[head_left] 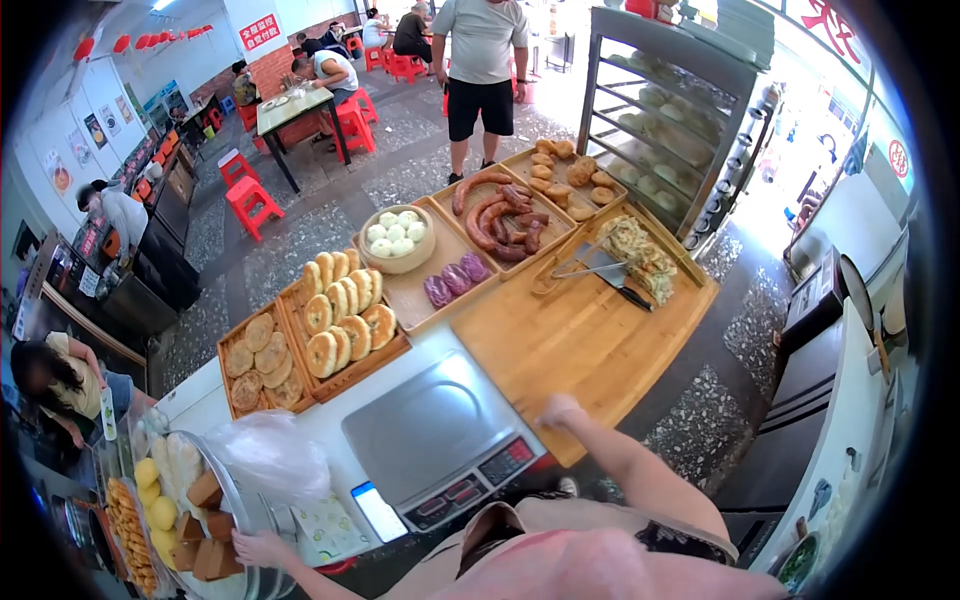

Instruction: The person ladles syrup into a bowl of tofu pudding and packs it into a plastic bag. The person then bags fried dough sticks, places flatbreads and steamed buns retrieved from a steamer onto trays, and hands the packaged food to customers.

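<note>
My right hand (562,412) rests at the near left edge of the wooden board (560,345), its fingers curled and too small to make out clearly. At the lower left, my left hand (262,549) is beside the brown blocks of food (213,558) at the rim of a round metal tray (232,490); what its fingertips touch is unclear. Between my hands are the scale (430,430) and a lit phone (379,511). On the board lie a knife (634,298), tongs (583,268) and a heap of chopped food (640,258).
Trays of flat cakes (265,360), round buns (350,320), sausages (495,225) and fried pieces (572,180) line the counter. A bamboo steamer (398,240) and plastic bags (268,455) stand nearer. A person (482,60) stands beyond; a glass cabinet (660,110) rises behind the board.
</note>
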`<state>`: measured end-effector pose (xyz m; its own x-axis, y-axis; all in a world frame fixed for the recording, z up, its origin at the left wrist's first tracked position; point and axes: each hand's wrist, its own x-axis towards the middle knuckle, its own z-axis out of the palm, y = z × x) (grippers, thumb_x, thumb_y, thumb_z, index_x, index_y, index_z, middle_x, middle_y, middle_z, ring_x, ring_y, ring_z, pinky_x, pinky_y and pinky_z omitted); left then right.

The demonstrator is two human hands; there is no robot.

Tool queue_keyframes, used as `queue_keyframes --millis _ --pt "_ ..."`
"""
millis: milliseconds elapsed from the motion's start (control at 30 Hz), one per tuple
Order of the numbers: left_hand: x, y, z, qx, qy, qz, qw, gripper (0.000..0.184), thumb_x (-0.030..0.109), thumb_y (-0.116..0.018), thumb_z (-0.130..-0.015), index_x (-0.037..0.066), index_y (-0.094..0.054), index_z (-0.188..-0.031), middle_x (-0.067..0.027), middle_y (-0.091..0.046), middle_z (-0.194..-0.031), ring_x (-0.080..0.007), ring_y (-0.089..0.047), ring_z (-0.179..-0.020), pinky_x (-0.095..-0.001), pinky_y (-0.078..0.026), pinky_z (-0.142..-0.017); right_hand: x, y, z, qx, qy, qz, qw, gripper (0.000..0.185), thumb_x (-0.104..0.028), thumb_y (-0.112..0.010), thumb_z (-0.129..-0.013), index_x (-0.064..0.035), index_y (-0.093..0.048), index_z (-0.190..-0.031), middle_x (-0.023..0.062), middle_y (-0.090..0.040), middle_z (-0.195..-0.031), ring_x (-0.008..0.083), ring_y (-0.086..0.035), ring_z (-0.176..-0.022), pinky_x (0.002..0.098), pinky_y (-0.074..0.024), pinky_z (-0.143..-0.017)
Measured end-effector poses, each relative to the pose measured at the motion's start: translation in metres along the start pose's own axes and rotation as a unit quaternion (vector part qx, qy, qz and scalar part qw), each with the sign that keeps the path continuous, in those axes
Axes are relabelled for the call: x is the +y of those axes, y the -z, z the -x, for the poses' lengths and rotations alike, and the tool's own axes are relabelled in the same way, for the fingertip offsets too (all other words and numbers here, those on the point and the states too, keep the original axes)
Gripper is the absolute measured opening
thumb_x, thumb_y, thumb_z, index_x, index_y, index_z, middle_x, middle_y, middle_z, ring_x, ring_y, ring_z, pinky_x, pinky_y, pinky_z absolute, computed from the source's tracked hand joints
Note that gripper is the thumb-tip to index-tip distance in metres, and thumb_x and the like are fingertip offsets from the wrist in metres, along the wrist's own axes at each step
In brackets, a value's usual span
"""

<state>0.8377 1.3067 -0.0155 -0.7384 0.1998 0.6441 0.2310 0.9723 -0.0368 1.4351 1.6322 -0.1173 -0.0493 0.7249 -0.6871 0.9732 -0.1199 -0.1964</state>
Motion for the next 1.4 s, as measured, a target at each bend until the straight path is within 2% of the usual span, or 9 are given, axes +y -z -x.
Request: queue_keyframes --millis 133,267,333,400,467,533,667,1000,1400 --pt "0.046 0.081 0.025 -0.001 0.148 0.144 0.978 0.044 0.007 -0.054 -0.081 0.002 -0.049 -0.124 -0.0149 -0.053 -0.122 -0.0312 -0.053 -0.112 -0.0475 -0.032 -0.105 0.015 0.000 0.011 0.035 0.071 -0.145 0.986 0.047 -0.050 -0.071 -0.075 -0.0030 -0.069 -0.080 0.0147 -0.068 -0.078 0.0262 -0.066 -0.072 0.0379 -0.0523 -0.062" --pt "0.144 0.150 0.147 0.148 -0.008 0.294 0.944 0.048 0.005 -0.054 -0.082 -0.003 -0.044 -0.128 -0.0199 -0.048 -0.127 -0.0371 -0.046 -0.118 -0.0449 -0.032 -0.105 0.091 -0.022 0.043 -0.063 0.124 -0.598 0.789 0.048 -0.054 -0.066 -0.080 -0.0063 -0.062 -0.082 0.0049 -0.060 -0.071 0.0173 -0.057 -0.067 0.0312 -0.0487 -0.062" --pt "0.253 0.251 0.240 -0.080 -0.026 0.487 0.869 0.045 0.003 -0.054 -0.079 -0.003 -0.047 -0.123 -0.0201 -0.047 -0.124 -0.0332 -0.045 -0.118 -0.0419 -0.034 -0.101 0.146 -0.010 0.094 -0.040 0.128 -0.601 0.788 0.043 -0.047 -0.069 -0.079 -0.0046 -0.064 -0.082 0.0073 -0.063 -0.075 0.0183 -0.060 -0.072 0.0322 -0.0496 -0.067" --pt "0.324 0.337 0.330 -0.231 -0.319 0.594 0.702 0.035 0.001 -0.052 -0.076 -0.003 -0.053 -0.111 -0.0184 -0.054 -0.106 -0.0343 -0.052 -0.102 -0.0406 -0.040 -0.091 0.208 0.028 0.146 0.068 0.176 -0.345 0.919 0.040 -0.042 -0.071 -0.076 -0.0031 -0.066 -0.083 0.0104 -0.066 -0.080 0.0197 -0.062 -0.076 0.0326 -0.0505 -0.071" --pt "0.374 0.426 0.410 -0.190 -0.539 0.643 0.509 0.029 0.004 -0.051 -0.078 0.001 -0.057 -0.107 -0.0176 -0.058 -0.103 -0.0334 -0.055 -0.097 -0.0415 -0.043 -0.086 0.257 0.043 0.170 0.083 0.174 -0.313 0.930 0.034 -0.036 -0.068 -0.076 -0.0027 -0.068 -0.083 0.0143 -0.068 -0.083 0.0263 -0.065 -0.080 0.0383 -0.0510 -0.072" --pt "0.393 0.466 0.490 -0.453 -0.614 0.599 0.240 0.037 0.015 -0.053 -0.083 0.004 -0.058 -0.118 -0.0150 -0.059 -0.119 -0.0302 -0.054 -0.114 -0.0387 -0.040 -0.099 0.301 0.038 0.168 0.205 0.298 -0.230 0.903 0.029 -0.032 -0.067 -0.076 -0.0043 -0.068 -0.085 0.0134 -0.068 -0.085 0.0291 -0.065 -0.083 0.0397 -0.0513 -0.074" --pt "0.427 0.477 0.566 -0.595 -0.583 0.538 0.126 0.041 0.033 -0.038 -0.094 0.008 -0.061 -0.116 -0.0179 -0.061 -0.113 -0.0334 -0.056 -0.107 -0.0416 -0.043 -0.092 0.327 0.101 0.219 0.257 0.296 -0.176 0.903 0.027 -0.026 -0.067 -0.072 -0.0089 -0.068 -0.094 0.0146 -0.067 -0.093 0.0340 -0.064 -0.088 0.0420 -0.0512 -0.076" --pt "0.523 0.454 0.585 -0.497 -0.734 0.356 0.296 0.036 0.032 -0.040 -0.093 0.008 -0.066 -0.088 -0.0178 -0.065 -0.086 -0.0385 -0.061 -0.081 -0.0458 -0.048 -0.071 0.379 0.153 0.143 0.150 0.224 -0.161 0.949 0.030 -0.034 -0.061 -0.081 -0.0087 -0.068 -0.094 0.0194 -0.066 -0.090 0.0358 -0.064 -0.084 0.0439 -0.0510 -0.076" --pt "0.612 0.393 0.552 -0.554 -0.440 0.499 0.501 0.035 0.029 -0.050 -0.087 0.002 -0.065 -0.071 -0.0172 -0.064 -0.070 -0.0360 -0.061 -0.066 -0.0423 -0.048 -0.063 0.379 0.375 0.047 0.361 0.321 -0.121 0.867 0.024 -0.022 -0.062 -0.086 -0.0040 -0.064 -0.101 0.0160 -0.066 -0.097 0.0330 -0.063 -0.092 0.0403 -0.0496 -0.082"
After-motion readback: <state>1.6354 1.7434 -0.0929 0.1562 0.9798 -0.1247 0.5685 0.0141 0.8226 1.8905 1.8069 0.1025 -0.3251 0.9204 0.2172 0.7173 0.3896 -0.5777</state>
